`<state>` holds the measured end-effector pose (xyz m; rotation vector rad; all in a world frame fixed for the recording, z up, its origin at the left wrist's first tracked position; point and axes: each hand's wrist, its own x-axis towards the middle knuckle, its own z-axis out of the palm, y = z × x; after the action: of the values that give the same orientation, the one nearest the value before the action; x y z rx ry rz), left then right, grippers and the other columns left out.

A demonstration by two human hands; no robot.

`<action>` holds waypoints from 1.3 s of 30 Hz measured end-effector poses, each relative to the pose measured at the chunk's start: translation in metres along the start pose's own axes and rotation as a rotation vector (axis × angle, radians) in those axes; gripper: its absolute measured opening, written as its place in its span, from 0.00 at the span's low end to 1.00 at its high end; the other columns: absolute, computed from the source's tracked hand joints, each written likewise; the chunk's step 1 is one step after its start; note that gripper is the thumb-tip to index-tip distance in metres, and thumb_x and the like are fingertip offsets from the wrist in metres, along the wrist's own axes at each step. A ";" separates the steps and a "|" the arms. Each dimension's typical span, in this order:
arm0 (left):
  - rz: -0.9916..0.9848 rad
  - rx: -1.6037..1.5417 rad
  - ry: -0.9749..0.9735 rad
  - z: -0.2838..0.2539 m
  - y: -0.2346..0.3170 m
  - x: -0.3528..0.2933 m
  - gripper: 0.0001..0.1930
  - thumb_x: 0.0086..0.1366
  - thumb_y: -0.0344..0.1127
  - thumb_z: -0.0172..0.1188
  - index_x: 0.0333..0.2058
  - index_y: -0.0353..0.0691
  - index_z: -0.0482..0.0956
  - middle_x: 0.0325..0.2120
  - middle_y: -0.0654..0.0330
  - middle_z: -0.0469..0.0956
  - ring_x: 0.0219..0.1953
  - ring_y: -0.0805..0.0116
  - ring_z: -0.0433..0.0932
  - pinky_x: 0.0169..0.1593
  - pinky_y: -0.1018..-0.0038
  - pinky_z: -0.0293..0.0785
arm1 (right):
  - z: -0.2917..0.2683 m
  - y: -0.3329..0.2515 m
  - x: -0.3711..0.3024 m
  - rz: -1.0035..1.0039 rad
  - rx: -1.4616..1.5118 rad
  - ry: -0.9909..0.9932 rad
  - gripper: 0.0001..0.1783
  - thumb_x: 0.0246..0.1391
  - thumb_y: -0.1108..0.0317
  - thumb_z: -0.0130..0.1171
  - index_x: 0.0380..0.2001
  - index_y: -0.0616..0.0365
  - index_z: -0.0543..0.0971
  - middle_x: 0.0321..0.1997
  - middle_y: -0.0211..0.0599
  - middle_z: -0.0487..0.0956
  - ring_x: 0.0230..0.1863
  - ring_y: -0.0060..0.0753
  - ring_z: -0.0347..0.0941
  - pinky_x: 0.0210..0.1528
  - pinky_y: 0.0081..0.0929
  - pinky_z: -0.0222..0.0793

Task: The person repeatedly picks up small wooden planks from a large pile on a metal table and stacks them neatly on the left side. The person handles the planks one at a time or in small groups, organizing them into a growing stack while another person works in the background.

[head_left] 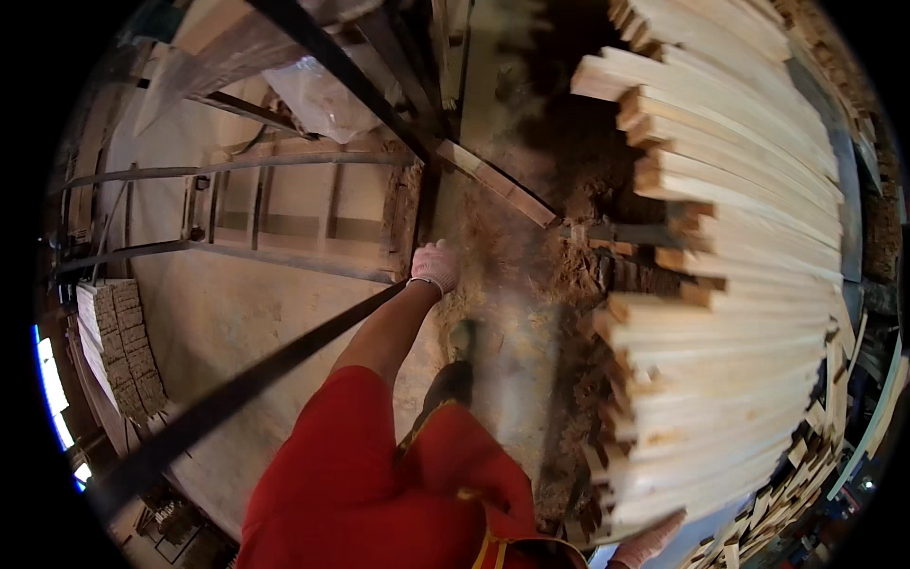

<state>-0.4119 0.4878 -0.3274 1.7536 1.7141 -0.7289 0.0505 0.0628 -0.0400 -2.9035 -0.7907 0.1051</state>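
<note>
- Pale pink gloved left hand [436, 266] at the right-hand end of a long, dark metal frame with crossbars [284, 161]; fingers curled inward, cannot tell if closed around the rail.
- Pinkish gloved right hand [649, 542] at the lower edge, beside the near end of a broad stack of pale wooden planks [730, 379]; cannot tell finger spread or contact.
- Frame to the left, stack filling the right, with plank ends jutting unevenly into the gap.
- Open room between: a strip of floor strewn with brown sawdust [512, 313], narrowed farther up by a slanting loose board [498, 183].
- Lower left, pale floor crossed in view by a thick, dark bar [256, 379].
- Hard to make out: dark shoe [463, 339], blurred; floor beneath red clothing [379, 484], hidden; right forearm, cut off.
</note>
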 end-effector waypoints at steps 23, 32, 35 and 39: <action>0.479 0.385 0.204 0.174 0.030 0.365 0.26 0.71 0.39 0.54 0.67 0.49 0.70 0.62 0.55 0.74 0.62 0.54 0.74 0.66 0.48 0.73 | 0.091 -0.131 0.035 0.792 0.637 -0.130 0.31 0.79 0.48 0.44 0.67 0.64 0.71 0.70 0.48 0.71 0.71 0.44 0.67 0.75 0.37 0.63; 1.262 0.059 -0.469 0.191 0.131 -0.012 0.22 0.59 0.41 0.66 0.52 0.41 0.83 0.44 0.51 0.87 0.47 0.51 0.87 0.53 0.55 0.81 | 0.042 -0.107 -0.010 0.790 0.854 -0.108 0.29 0.80 0.51 0.43 0.67 0.65 0.71 0.71 0.49 0.70 0.71 0.45 0.67 0.76 0.37 0.62; 1.191 0.160 -0.739 0.118 0.141 -0.095 0.32 0.56 0.45 0.68 0.58 0.38 0.79 0.46 0.48 0.86 0.49 0.49 0.86 0.52 0.53 0.82 | 0.006 -0.075 -0.020 0.716 1.092 -0.074 0.29 0.80 0.51 0.43 0.67 0.65 0.71 0.71 0.50 0.70 0.72 0.45 0.67 0.76 0.37 0.62; 1.259 0.257 -0.857 0.057 0.151 -0.209 0.33 0.58 0.49 0.67 0.59 0.38 0.77 0.50 0.45 0.84 0.51 0.46 0.85 0.54 0.53 0.81 | 0.014 -0.029 -0.023 0.120 -0.195 -0.084 0.27 0.72 0.66 0.51 0.69 0.67 0.67 0.68 0.51 0.72 0.71 0.52 0.67 0.80 0.46 0.57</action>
<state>-0.2663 0.3016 -0.2104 1.8193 -0.1354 -0.8597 0.0146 0.0770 -0.0491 -3.1495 -0.6734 0.1717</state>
